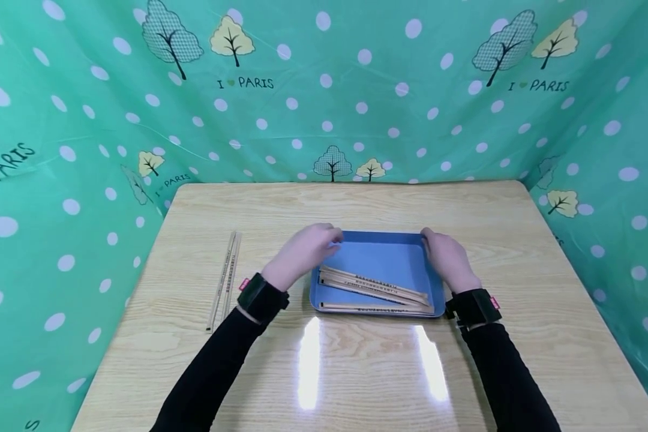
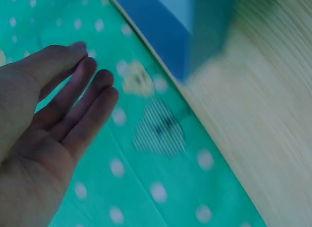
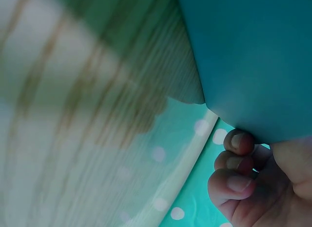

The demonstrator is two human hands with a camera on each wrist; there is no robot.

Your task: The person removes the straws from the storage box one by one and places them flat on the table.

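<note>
A blue tray (image 1: 383, 255) lies mid-table and holds several wooden sticks (image 1: 375, 289) with printed lettering, piled along its near side. My right hand (image 1: 446, 256) is on the tray's right edge; in the right wrist view its fingers (image 3: 237, 164) curl under the tray's rim (image 3: 253, 56). My left hand (image 1: 306, 248) hovers at the tray's far left corner. In the left wrist view this hand (image 2: 63, 114) has straight, relaxed fingers holding nothing, with the tray corner (image 2: 170, 27) a little ahead of it.
Two more wooden sticks (image 1: 225, 279) lie side by side on the wooden table (image 1: 356, 372), left of my left arm. A green polka-dot cloth (image 1: 324, 108) walls off the back and both sides of the table.
</note>
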